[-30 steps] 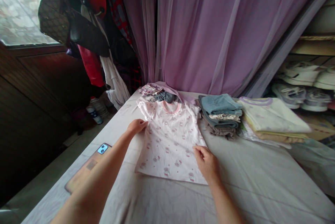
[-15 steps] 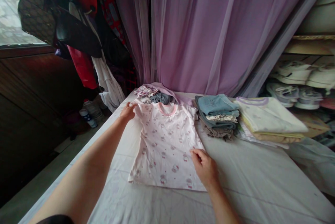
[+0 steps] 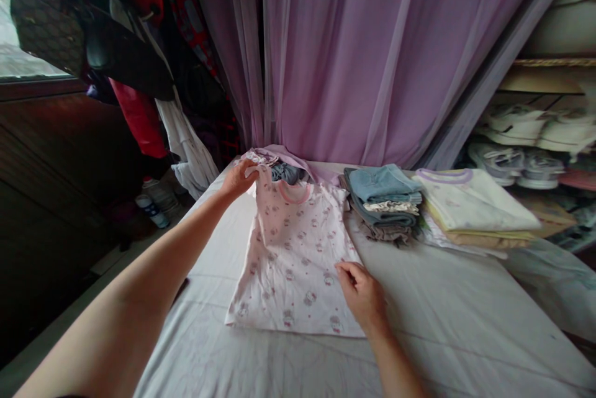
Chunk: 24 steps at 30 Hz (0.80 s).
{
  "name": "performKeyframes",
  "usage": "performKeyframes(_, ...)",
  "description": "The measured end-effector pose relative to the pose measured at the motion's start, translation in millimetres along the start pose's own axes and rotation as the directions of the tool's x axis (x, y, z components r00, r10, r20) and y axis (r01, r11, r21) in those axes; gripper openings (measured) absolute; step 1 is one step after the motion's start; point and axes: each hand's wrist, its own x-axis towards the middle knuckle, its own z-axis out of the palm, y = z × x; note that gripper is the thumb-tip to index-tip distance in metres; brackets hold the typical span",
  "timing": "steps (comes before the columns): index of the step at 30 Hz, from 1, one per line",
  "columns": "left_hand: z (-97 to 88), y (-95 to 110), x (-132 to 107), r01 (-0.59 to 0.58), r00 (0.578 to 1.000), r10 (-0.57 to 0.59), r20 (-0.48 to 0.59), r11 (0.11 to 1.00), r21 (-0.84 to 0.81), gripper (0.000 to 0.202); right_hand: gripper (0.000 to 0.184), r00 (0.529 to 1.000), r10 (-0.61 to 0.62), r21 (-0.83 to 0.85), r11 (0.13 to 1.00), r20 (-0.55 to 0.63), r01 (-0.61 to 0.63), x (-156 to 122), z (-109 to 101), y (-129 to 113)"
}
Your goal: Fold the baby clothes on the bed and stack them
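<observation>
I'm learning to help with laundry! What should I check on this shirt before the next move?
Is the left hand holding the white T-shirt with pink print? Ok, it is gathering the top corner.
Is the right hand on the shirt? Ok, it touches the lower part, near the edge.
Is the whole shirt flat? Not ok, the top corner is lifted and bunched.
Is the bottom hem smooth? Ok, it lies flat on the bedsheet.
Is the shirt's sleeve clear of the folded denim stack? Cannot tell, they sit very close.
</observation>
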Motion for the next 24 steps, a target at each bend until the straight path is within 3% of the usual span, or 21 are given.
performKeyframes(3, -4.3, 15.8, 3.2, 0.05, 0.995, -0.051, 0.084, 0.999, 0.017, 0.034, 0.031, 1.0, 0.003, 0.006, 1.0, -0.001, -0.003, -0.4, -0.2, 0.2)
performKeyframes(6, -11.7, 20.5, 8.4, 0.055, 0.986, -0.076, 0.152, 0.989, 0.136, 0.035, 0.032, 1.0, 0.015, 0.013, 1.0, 0.003, -0.015, -0.8, 0.0, 0.2)
performKeyframes(10, -21.4, 9.7, 13.3, 0.119, 0.949, -0.224, 0.224, 0.908, 0.402, 0.033, 0.033, 0.999, 0.033, 0.02, 0.999, -0.005, -0.033, -0.9, 0.5, 0.4)
performKeyframes(13, -19.6, 0.1, 3.6, 0.098, 0.956, -0.221, 0.194, 0.861, 0.498, 0.042, 0.032, 1.0, 0.029, 0.023, 0.999, -0.009, -0.029, -0.8, 1.0, 1.2)
performKeyframes(18, -1.2, 8.6, -50.0, 0.041, 0.962, -0.157, 0.222, 0.891, 0.453, 0.038, 0.033, 0.999, 0.021, 0.039, 0.999, -0.028, -0.02, -1.4, 0.2, 1.0)
performKeyframes(21, 6.9, 20.2, -94.7, 0.159, 0.916, -0.279, 0.288, 0.913, 0.376, 0.031, 0.034, 0.996, 0.011, -0.003, 1.0, -0.087, -0.011, -2.6, -5.8, 0.6)
performKeyframes(24, 10.3, 25.3, -133.3, 0.248, 0.858, -0.36, 0.366, 0.915, 0.317, 0.034, 0.035, 0.979, 0.002, -0.167, 0.985, -0.206, -0.037, -6.3, -17.4, 3.4)
